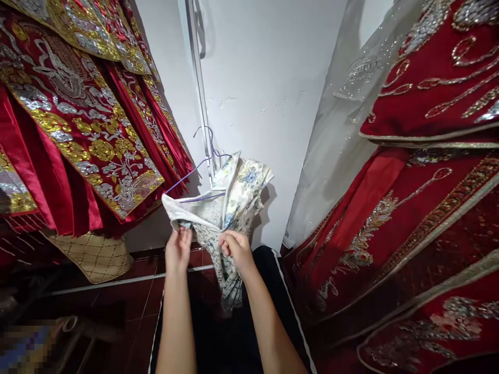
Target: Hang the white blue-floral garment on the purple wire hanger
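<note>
A cream floral garment with blue and green print hangs bunched on a purple wire hanger in front of a white wall. My left hand pinches the garment's lower left edge, fingers closed on the cloth. My right hand is closed around the gathered fabric in the middle, and the rest of the cloth hangs down below it. The hanger's hook points up beside a metal rail on the wall.
Red robes with gold and silver embroidery hang at the left. More red embroidered garments and a sheer white beaded dress fill the right. A quilted beige item sits low left above the dark red tiled floor.
</note>
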`<state>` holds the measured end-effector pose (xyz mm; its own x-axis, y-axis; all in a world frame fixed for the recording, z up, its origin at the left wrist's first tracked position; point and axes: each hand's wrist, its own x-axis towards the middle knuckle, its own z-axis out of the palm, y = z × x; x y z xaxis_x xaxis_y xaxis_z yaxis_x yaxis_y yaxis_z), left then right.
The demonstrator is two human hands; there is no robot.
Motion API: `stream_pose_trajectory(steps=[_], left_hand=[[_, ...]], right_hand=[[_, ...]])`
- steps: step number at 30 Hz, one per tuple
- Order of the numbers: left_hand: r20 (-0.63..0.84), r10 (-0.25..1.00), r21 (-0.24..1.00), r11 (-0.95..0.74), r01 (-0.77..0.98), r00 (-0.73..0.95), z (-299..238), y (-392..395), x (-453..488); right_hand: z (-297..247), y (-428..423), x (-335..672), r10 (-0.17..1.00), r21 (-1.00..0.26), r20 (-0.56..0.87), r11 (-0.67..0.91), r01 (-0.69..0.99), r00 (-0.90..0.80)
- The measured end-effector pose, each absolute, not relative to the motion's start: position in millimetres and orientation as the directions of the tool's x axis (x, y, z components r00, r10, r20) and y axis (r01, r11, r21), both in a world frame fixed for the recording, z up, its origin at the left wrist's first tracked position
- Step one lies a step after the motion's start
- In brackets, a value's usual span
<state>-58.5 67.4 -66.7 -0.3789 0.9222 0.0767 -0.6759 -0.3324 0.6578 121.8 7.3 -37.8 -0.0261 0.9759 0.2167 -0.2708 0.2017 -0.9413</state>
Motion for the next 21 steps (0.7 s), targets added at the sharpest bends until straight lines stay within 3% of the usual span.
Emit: stream_pose_trajectory(steps=[3, 5, 8, 10, 11, 14, 17, 21], left_hand=[[-0.046, 0.94, 0.813, -0.162, -0.56, -0.339, -94.9, 47.6, -27.8], [-0.032, 0.943, 0.876, -0.133, -0.464, -0.33, -88.6, 39.6, -17.6], [0.134, 0.942, 0.859, -0.266, -0.438, -0.308, -57.7, 24.1, -12.3], [0.27, 0.925, 0.818, -0.367, -0.442, -0.268, -35.6, 7.6, -7.3], [0.332, 0.914, 0.814, -0.403, -0.418, -0.233, -26.7, -1.8, -3.2], [0.435, 0.897, 0.863, -0.439, -0.248, -0.073, -9.5, -27.7, 13.3], [0.481, 0.876, 0.871, -0.476, -0.122, 0.018, 2.1, -39.3, 24.6], [0.582, 0.813, 0.813, -0.58, -0.05, 0.015, 20.1, -32.4, 17.7]], right_hand=[[-43.6, 4.6, 137.7, 0.985, -0.95, 0.173, 0.173, -0.262, 0.024], [-48.8, 1.8, 157.1, 0.991, -0.971, 0.137, 0.132, -0.201, -0.009], [-57.4, -1.6, 187.9, 0.959, -0.998, -0.061, -0.053, 0.038, -0.275], [-60.1, -1.7, 198.6, 0.946, -0.979, -0.156, -0.11, 0.173, -0.283], [-59.3, -1.4, 198.8, 0.968, -0.981, -0.132, -0.096, 0.17, -0.216], [-47.0, -3.4, 181.1, 0.995, -0.996, 0.049, 0.043, -0.073, -0.09], [-28.5, -13.7, 153.3, 0.965, -0.938, 0.105, 0.014, -0.347, -0.242], [-14.6, -30.3, 134.7, 0.9, -0.908, 0.147, -0.043, -0.418, -0.41]])
